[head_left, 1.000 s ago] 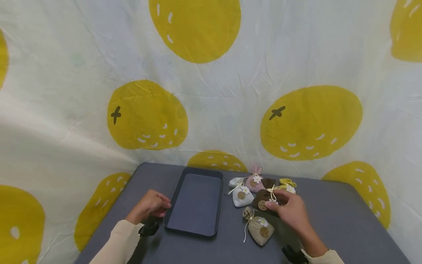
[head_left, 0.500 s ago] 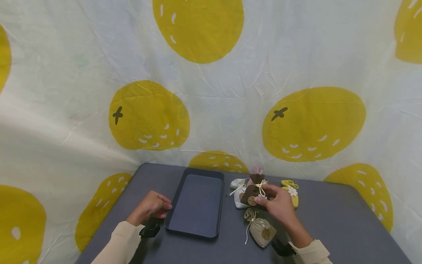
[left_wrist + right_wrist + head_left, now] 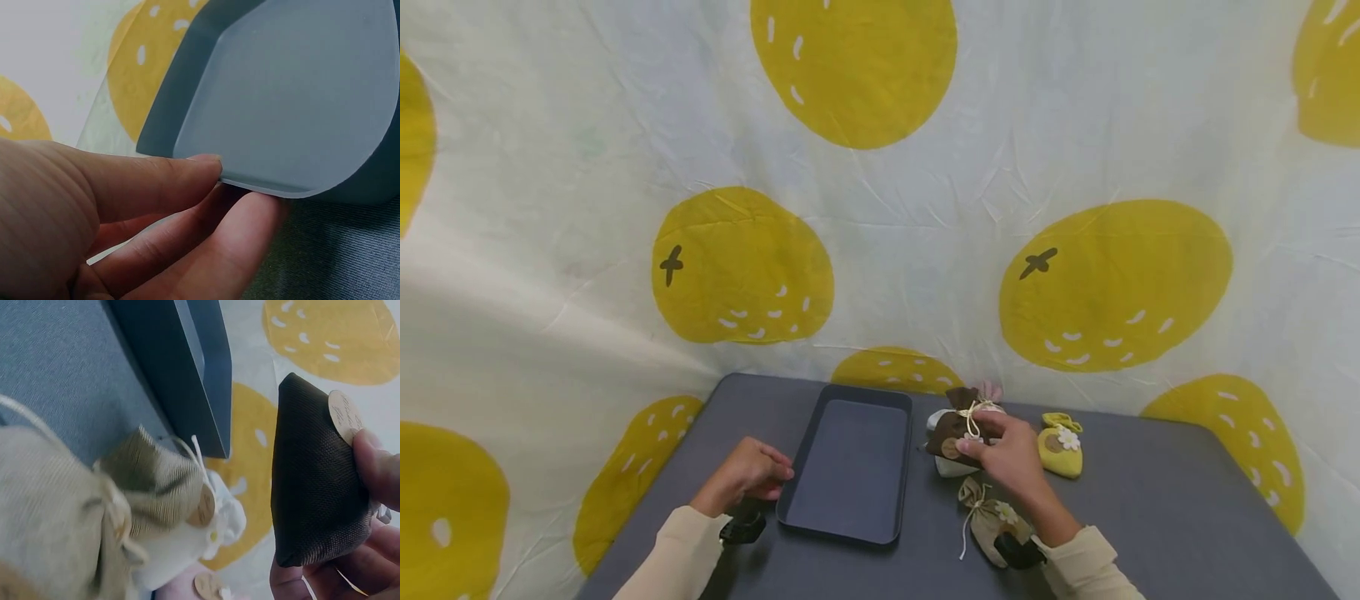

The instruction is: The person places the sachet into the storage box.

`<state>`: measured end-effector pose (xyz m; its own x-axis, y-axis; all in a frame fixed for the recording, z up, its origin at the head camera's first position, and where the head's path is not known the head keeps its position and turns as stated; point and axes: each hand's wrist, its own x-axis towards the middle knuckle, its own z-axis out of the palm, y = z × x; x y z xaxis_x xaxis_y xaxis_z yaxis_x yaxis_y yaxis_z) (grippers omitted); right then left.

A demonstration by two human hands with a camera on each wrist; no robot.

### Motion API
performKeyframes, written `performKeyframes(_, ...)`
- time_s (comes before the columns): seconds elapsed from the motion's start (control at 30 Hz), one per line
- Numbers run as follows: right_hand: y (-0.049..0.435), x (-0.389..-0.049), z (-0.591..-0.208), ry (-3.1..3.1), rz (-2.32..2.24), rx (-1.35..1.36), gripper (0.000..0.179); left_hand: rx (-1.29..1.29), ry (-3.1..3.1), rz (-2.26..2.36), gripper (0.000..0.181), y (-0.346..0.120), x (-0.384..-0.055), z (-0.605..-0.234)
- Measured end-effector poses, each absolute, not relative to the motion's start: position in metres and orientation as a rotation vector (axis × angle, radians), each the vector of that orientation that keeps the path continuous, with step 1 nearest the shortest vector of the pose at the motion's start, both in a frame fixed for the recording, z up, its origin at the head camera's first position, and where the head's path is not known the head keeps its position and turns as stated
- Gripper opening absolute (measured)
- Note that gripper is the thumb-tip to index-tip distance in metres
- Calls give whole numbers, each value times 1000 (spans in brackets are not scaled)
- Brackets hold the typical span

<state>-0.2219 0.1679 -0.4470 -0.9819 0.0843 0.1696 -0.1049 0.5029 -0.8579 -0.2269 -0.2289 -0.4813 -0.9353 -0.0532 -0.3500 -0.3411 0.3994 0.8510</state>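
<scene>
My left hand [image 3: 751, 471] pinches the left rim of a dark grey tray [image 3: 300, 94], thumb on top and fingers below the edge. A dark brown drawstring pouch [image 3: 319, 487] with a round tag and cream ribbon hangs in the grip of my right hand [image 3: 1017, 457], held above the other pouches. Behind it, a white pouch [image 3: 953, 468] and a pink pouch [image 3: 991, 392] are partly hidden. Closer to me lies a beige pouch [image 3: 987, 521], overlapped by the right wrist's strap. A yellow pouch [image 3: 1062, 450] with a white flower stands apart to the right.
The grey table [image 3: 1165, 500] runs back to a white curtain [image 3: 910, 267] printed with yellow fruit. Only a narrow strip of table separates the tray's right side from the pouches.
My right hand has lifted the brown pouch and carried it left, over the white and pink pouches, uncovering the yellow one. The left hand keeps its place at the tray's rim.
</scene>
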Motion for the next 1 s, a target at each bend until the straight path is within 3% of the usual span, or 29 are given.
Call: performKeyframes(1.0, 116, -255, -448, -2517, 1474, 172, 47, -355, 2443, 1510, 15, -227, -226, -484)
